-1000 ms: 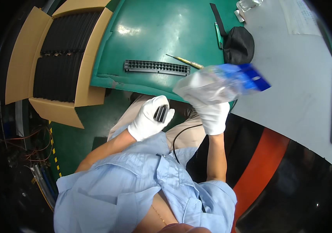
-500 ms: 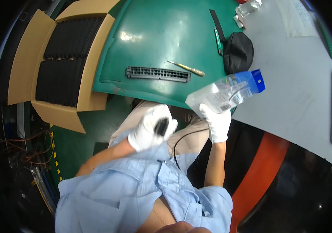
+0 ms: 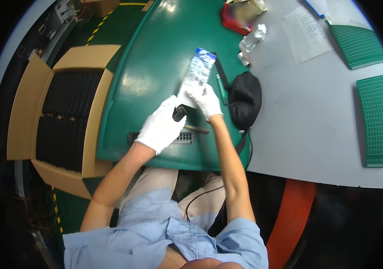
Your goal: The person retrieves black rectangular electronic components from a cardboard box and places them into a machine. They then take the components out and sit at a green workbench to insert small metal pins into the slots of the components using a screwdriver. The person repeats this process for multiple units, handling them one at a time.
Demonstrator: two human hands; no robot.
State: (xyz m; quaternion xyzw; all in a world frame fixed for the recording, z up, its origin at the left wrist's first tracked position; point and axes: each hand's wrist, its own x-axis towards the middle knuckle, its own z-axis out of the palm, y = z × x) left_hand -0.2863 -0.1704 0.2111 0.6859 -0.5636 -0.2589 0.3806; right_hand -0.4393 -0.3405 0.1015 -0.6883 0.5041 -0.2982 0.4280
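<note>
My left hand [image 3: 161, 127], in a white glove, is closed around a small black object [image 3: 179, 113] whose kind I cannot make out. My right hand [image 3: 206, 103], also gloved, grips the lower end of a clear plastic package [image 3: 196, 76] with a blue top. Both hands are close together above the green mat [image 3: 133, 89], the black object near the package's bottom end. Under my left hand lies a dark grid-patterned strip [image 3: 185, 137], partly covered by the glove. A screwdriver [image 3: 196, 129] rests just beyond the strip, its tip end hidden.
To the left stands an open cardboard box [image 3: 93, 130] packed with black flat parts [image 3: 61, 139]. A black pouch [image 3: 245, 101] and a green utility knife [image 3: 222, 89] lie right of my hands. Farther right are a paper sheet [image 3: 307, 36] and green cutting mats [image 3: 377, 121] on the grey table [image 3: 303, 121].
Both hands have moved forward from over my lap and the table edge to above the mat, coming together. The package has swung more upright and leftward. My view has shifted.
</note>
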